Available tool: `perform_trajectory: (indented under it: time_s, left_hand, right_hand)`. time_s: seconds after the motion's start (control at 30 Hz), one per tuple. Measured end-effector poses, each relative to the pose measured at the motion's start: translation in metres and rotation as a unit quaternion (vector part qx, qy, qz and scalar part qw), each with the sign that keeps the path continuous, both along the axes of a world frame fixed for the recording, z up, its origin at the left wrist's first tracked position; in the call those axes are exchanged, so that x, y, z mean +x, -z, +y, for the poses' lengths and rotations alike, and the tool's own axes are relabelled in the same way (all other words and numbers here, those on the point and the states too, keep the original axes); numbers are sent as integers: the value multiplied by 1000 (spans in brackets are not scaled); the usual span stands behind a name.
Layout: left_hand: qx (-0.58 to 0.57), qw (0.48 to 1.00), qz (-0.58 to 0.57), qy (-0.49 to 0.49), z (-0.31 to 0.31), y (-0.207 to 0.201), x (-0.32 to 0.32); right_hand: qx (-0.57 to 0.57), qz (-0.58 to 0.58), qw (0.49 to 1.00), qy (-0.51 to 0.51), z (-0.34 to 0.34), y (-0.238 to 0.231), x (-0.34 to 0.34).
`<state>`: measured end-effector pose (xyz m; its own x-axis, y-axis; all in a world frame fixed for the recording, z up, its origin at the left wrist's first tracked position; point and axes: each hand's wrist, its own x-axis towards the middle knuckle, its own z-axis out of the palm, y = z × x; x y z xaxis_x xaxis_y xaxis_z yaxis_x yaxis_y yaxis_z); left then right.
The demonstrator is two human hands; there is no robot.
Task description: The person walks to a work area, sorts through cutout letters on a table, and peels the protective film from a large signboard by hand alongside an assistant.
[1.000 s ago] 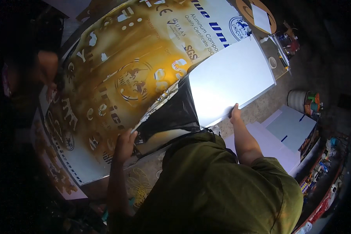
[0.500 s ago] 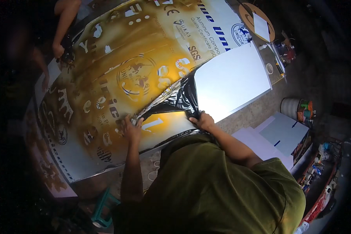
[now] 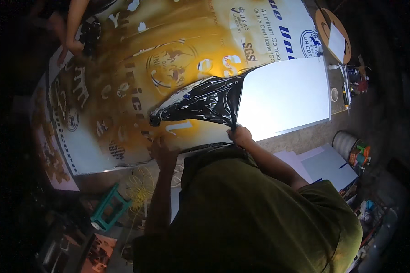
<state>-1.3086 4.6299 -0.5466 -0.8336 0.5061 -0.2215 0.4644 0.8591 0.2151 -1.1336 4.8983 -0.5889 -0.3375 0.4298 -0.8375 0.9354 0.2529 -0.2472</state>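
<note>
A printed protective film [image 3: 123, 104], stained yellow and brown as if sprayed, covers most of a large flat panel. Its right part is peeled back, showing black shiny backing [image 3: 209, 100] beside the bare white panel surface [image 3: 287, 95]. At the panel's near edge my right hand [image 3: 240, 136] is closed on a gathered corner of the film and pulls it taut. My left hand [image 3: 164, 154] rests over the printed side by the near edge, fingers apart, holding nothing. The crumpled left end of the peeled strip lies just above it.
Another person's hand [image 3: 75, 47] is at the upper left beside a crumpled black bundle [image 3: 90, 36]. Below the panel are a green stool [image 3: 109, 208] and tangled yellow cord [image 3: 140, 193]. Right of it are a spool [image 3: 345, 142], grey sheets [image 3: 328, 166] and a round wooden board [image 3: 325, 27].
My left hand has let go of the film's rolled edge and dropped slightly toward the near edge. The black backing lies more spread out. My right hand still grips the film; the view has shifted.
</note>
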Motion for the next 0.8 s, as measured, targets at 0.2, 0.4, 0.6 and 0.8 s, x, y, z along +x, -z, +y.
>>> perform_trajectory:
  time_s: [0.2,0.4,0.6,0.8]
  left_hand:
    - [-127,987,-52,83,-5,8,-27]
    - [-171,963,-119,171,-1,10,-38]
    - [-103,972,-106,182,-5,13,-36]
    - [24,965,-261,33,-56,97,-31]
  right_hand:
    - [24,29,999,-2,-7,10,11]
    - [36,39,998,-42,-10,20,2]
    - [-217,277,932,85,-58,-63,-86]
    - [-93,358,911,-181,-152,-118,-209]
